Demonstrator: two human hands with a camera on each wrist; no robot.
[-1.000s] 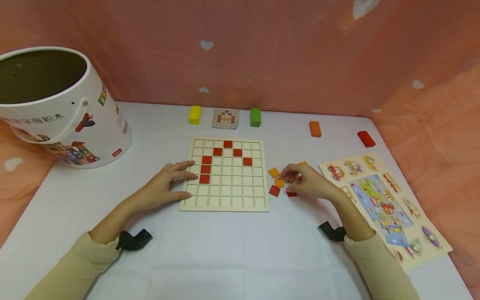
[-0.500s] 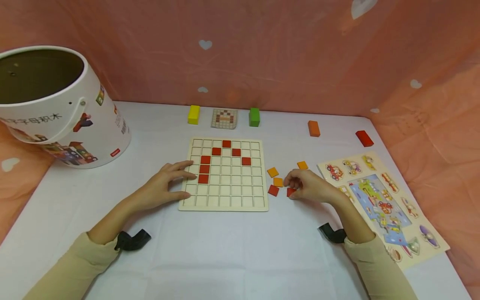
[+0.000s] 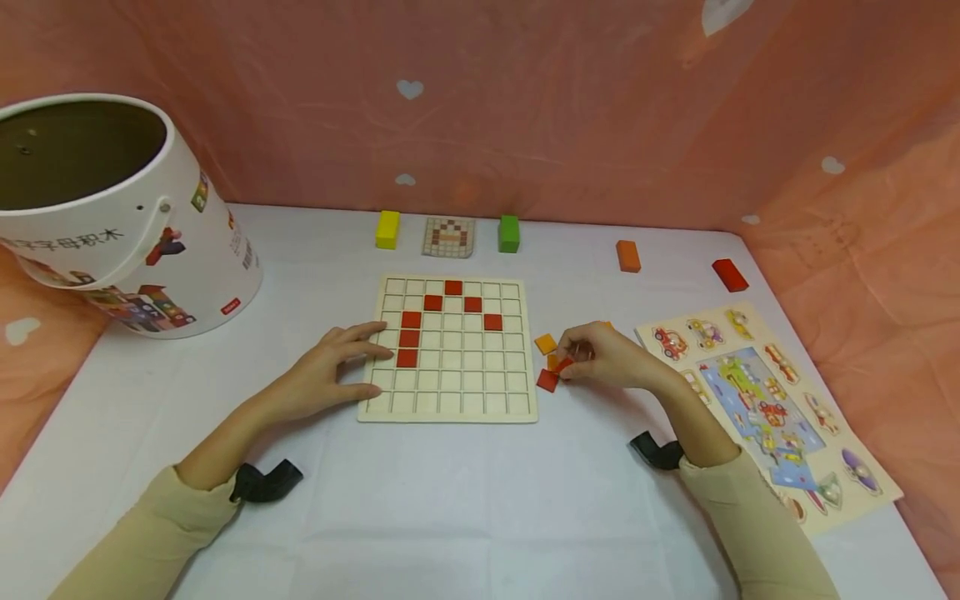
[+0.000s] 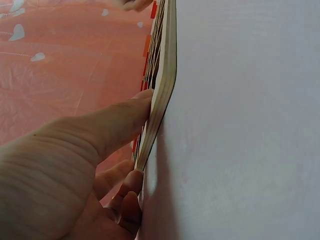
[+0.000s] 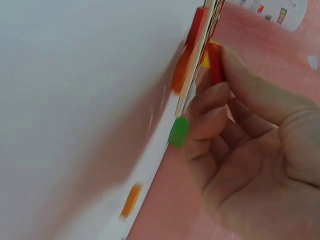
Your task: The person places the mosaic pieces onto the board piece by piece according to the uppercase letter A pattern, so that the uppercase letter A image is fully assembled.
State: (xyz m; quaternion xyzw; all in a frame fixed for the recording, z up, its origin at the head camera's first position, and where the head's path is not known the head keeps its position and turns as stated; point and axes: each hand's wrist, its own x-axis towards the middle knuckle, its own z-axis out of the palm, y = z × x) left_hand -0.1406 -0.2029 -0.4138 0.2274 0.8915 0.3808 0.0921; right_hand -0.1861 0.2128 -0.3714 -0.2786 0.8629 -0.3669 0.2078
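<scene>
A cream wooden grid board (image 3: pixel 472 404) lies on the table with several red square tiles (image 3: pixel 408 338) set in its cells. My left hand (image 3: pixel 322 371) rests at the board's left edge, fingers spread; in the left wrist view the thumb (image 4: pixel 125 120) lies on the rim. Just right of the board, my right hand (image 3: pixel 615 358) pinches a red tile (image 5: pixel 216 62) between thumb and fingers, raised off the table. Below it are a loose red tile (image 3: pixel 547 381) and an orange tile (image 3: pixel 546 343). A second orange tile (image 3: pixel 552 362) is partly covered, and a third is mostly hidden behind the hand.
Behind the board lies a small pattern card (image 3: pixel 448 237) between a yellow block (image 3: pixel 387 230) and a green block (image 3: pixel 509 235). Orange (image 3: pixel 628 257) and red (image 3: pixel 730 275) blocks stand farther right. A picture puzzle board (image 3: pixel 847 433) lies right, a white bucket (image 3: pixel 202 275) left.
My right hand has picked up a red tile from the table and moved it left toward the board, over the other loose tiles. The left hand stays at the board's edge.
</scene>
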